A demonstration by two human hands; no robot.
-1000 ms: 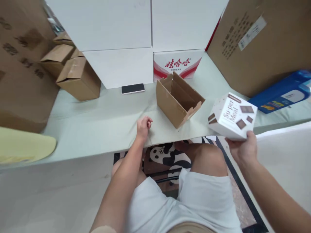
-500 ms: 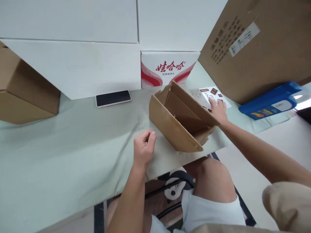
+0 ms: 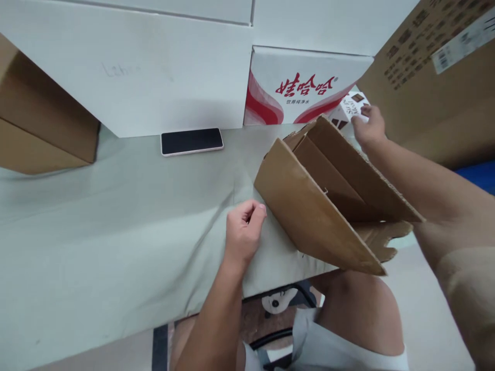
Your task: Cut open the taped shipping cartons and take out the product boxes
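Observation:
My right hand (image 3: 369, 126) grips the edge of a small white printed box (image 3: 353, 105) with brown squares and lettering. That box is tilted up behind an open cardboard box (image 3: 320, 203), which partly hides it. The cardboard box stands tilted near the table's front edge, its open top showing bare brown inner walls and torn flaps. My left hand (image 3: 245, 232) rests on the tablecloth just left of the cardboard box, closed in a loose fist with nothing visible in it.
A dark-screened phone (image 3: 192, 142) lies at the table's back. Behind stand white cartons, one with red print (image 3: 305, 87). Brown cartons flank both sides, left (image 3: 46, 123) and right (image 3: 436, 113). A blue container (image 3: 479, 175) shows at the right edge, partly behind my arm.
My right hand has closed on the white printed box and moved it back and up, tilting it. The view has shifted; my left hand stays in its fist.

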